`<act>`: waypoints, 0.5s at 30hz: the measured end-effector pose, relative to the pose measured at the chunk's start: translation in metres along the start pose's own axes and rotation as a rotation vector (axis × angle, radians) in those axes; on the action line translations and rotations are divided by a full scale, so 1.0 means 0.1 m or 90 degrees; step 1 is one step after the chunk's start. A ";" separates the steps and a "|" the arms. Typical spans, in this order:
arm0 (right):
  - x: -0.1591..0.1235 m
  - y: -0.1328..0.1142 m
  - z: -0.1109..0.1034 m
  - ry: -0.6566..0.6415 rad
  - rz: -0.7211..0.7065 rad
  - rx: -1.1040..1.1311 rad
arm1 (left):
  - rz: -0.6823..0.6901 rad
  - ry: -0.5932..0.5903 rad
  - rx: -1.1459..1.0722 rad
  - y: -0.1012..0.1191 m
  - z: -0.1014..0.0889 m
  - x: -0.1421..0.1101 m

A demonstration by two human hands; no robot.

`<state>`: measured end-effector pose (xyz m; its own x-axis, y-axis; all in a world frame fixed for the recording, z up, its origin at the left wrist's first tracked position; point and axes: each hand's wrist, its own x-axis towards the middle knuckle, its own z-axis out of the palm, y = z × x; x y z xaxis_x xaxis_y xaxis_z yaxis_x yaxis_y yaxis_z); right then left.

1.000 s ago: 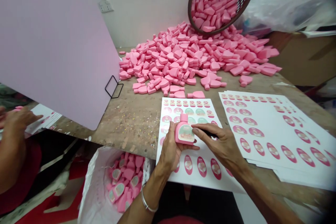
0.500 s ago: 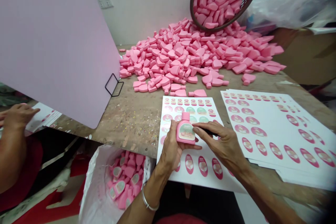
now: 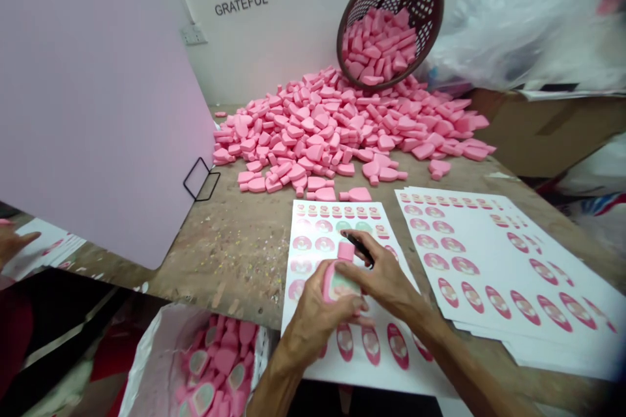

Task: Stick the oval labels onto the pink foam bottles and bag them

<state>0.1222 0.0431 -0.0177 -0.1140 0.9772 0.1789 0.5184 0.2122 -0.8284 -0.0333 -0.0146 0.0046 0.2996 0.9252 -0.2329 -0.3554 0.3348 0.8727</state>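
Observation:
My left hand (image 3: 313,313) is wrapped around a small pink bottle-shaped wooden piece (image 3: 345,250), held upright with its neck pointing away from me. A pale green sticker (image 3: 342,285) covers part of its front, slightly blurred. My right hand (image 3: 388,280) grips a slim black pen-like tool (image 3: 360,249), whose exact kind I cannot make out. The right thumb presses on the front of the pink piece, by the sticker's upper edge. Beneath both hands lies a white sticker sheet (image 3: 342,370) with rows of pink and green labels.
Pink pieces (image 3: 313,137) are heaped at the back, spilling from a tipped brown basket (image 3: 430,32). More sticker sheets (image 3: 489,254) lie right. A white sack (image 3: 151,352) of stickered pieces stands below left. A pink panel (image 3: 98,111) stands left; beyond it shows a person's hand (image 3: 14,244).
My right thumb has moved onto the sticker's front, and the black tool's tip has swung up and away from the piece. My left thumb has come across its lower front. The view has tilted up.

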 end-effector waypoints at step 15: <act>1.97 0.61 -0.22 -0.075 -0.103 -0.326 | 0.384 0.526 0.747 0.19 -1.19 0.43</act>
<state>0.1501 0.2490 -0.0216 -0.3063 0.9312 0.1975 0.8287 0.3629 -0.4261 -0.1327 0.0529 -0.0395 -0.3204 0.8367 0.4442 0.7454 -0.0667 0.6633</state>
